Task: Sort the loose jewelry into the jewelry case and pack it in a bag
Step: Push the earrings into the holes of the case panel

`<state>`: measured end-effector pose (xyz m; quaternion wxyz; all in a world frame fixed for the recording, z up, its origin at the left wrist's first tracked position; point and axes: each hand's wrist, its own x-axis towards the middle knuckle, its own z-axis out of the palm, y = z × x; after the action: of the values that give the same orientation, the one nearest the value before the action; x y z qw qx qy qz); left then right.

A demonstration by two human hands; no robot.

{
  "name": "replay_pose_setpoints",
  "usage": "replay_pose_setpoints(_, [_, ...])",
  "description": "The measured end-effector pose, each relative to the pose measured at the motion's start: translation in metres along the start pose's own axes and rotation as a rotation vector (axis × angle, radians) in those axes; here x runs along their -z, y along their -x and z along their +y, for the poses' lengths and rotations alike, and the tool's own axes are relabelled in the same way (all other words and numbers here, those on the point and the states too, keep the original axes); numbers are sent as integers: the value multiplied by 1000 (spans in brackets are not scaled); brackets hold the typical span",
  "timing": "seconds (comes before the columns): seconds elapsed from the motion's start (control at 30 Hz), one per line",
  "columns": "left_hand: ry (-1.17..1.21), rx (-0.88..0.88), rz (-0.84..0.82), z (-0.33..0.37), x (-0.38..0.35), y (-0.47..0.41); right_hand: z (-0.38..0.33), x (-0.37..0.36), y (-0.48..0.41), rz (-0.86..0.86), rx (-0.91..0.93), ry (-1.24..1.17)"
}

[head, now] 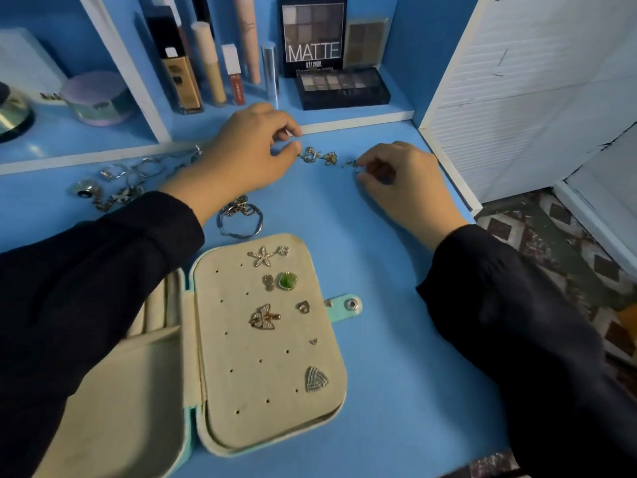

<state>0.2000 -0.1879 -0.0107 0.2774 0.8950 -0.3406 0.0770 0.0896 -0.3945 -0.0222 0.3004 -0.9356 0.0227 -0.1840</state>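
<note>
Head cam: jewelry case [269, 374] lies open on near side of blue table [396, 305], teal outside, beige inside, w/ pinned earrings [263, 317] on its holed panel. Farther back, left hand [241, 157] is curled beside loose gold earrings [319, 157] and right hand [403, 177] is curled over tiny studs [350, 163]. Can't tell if either grips. Rings & chains [120, 181] heaped at left. Makeup shelf [344, 119] behind, MATTE palette [312, 32] on it. Patterned floor [551, 243] at right.

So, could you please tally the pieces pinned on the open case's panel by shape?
Flowers: 2
Green stone: 1
Heart: 1
Butterfly: 1
Triangle: 1
Unclear shape: 2
Total: 8
</note>
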Motion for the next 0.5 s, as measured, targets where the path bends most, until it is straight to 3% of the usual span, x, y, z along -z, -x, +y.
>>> replay_pose_setpoints(0.5, [-7,-22,5,5,-7,-4,4,-14,0,40,48,-16])
